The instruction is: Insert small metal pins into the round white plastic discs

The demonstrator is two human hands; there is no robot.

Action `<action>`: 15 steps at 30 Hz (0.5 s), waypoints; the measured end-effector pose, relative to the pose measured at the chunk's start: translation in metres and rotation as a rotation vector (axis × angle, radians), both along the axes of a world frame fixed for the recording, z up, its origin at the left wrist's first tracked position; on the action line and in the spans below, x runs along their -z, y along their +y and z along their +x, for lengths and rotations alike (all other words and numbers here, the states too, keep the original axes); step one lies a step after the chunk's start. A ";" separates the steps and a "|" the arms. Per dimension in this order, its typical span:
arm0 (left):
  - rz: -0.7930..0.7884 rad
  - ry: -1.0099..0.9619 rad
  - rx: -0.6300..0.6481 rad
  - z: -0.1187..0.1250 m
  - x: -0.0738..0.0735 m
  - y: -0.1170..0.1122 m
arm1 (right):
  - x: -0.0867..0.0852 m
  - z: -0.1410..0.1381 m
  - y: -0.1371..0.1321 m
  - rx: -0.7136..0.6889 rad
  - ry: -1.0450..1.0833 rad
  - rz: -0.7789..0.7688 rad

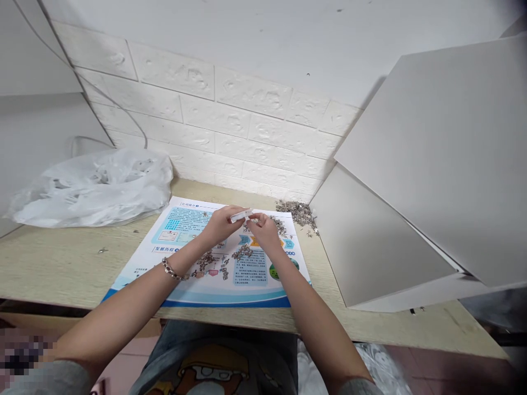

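Observation:
My left hand (221, 224) is closed around a small white bar-shaped piece (241, 215), held just above a printed blue-and-white sheet (214, 258) on the wooden table. My right hand (263, 230) is beside it, fingers pinched together at the white piece's right end; what they pinch is too small to name. Several small metal parts (214, 262) lie scattered on the sheet under my hands. A beaded bracelet (171, 270) is on my left wrist.
A heap of small metal parts (297, 212) lies by the brick-pattern wall. A crumpled clear plastic bag (94, 189) sits at the left. Large grey boards (411, 181) lean at the right. The table's front edge (230, 318) runs above my lap.

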State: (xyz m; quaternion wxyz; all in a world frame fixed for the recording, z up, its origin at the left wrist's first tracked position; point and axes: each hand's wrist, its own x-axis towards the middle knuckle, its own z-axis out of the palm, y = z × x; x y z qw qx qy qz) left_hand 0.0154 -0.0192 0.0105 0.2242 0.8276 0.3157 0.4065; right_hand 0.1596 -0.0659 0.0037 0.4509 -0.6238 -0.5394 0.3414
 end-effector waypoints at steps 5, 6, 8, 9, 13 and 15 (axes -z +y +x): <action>0.286 0.032 0.101 0.000 0.012 0.006 | 0.006 0.003 0.007 0.033 0.087 0.041; 0.320 0.047 0.111 -0.001 0.013 0.007 | 0.006 0.003 0.007 0.026 0.112 0.039; 0.356 0.087 0.119 -0.002 0.014 0.007 | 0.007 0.003 0.008 0.012 0.153 0.012; 0.363 0.106 0.116 -0.002 0.014 0.006 | 0.007 0.003 0.008 0.010 0.170 -0.007; 0.354 0.148 0.077 -0.001 0.011 0.001 | 0.008 0.004 0.009 0.029 0.223 -0.051; 0.330 0.141 0.045 0.000 0.012 -0.002 | 0.010 0.004 0.010 0.034 0.220 -0.055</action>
